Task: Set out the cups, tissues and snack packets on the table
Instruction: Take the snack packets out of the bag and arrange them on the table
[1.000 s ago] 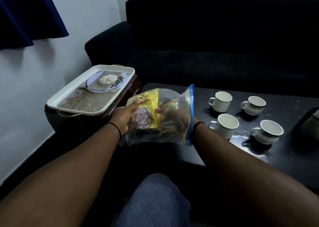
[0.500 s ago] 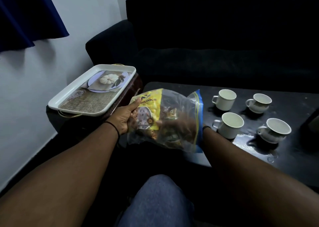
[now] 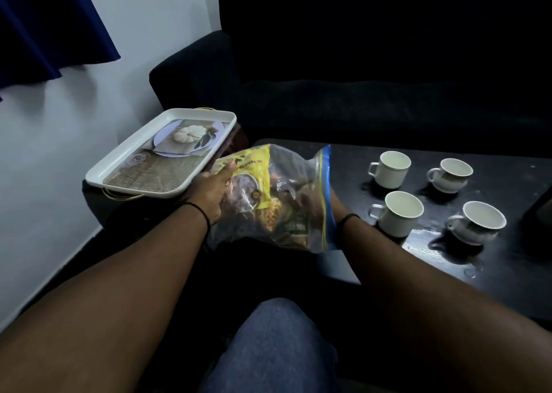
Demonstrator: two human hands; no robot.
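I hold a clear zip bag [image 3: 286, 189] with a blue seal, stuffed with snack packets, above the left end of the dark table [image 3: 507, 261]. A yellow packet [image 3: 254, 168] shows through the plastic. My left hand [image 3: 213, 191] grips the bag's closed end from the left. My right hand [image 3: 336, 201] is inside the bag's mouth, mostly hidden by the plastic. Several white cups stand on the table to the right: two at the back [image 3: 389, 168] [image 3: 451, 174] and two nearer [image 3: 400, 211] [image 3: 478, 222]. No tissues are in view.
A white tray [image 3: 119, 171] with a printed picture lies on a dark side stand to the left. A black sofa [image 3: 373, 63] runs behind the table. A dark object [image 3: 540, 207] pokes in at the right edge. My knee in blue jeans [image 3: 274, 348] is below.
The bag has tilted, its blue-sealed mouth swinging right and down. My right hand has gone deeper into it. My left hand keeps its grip.
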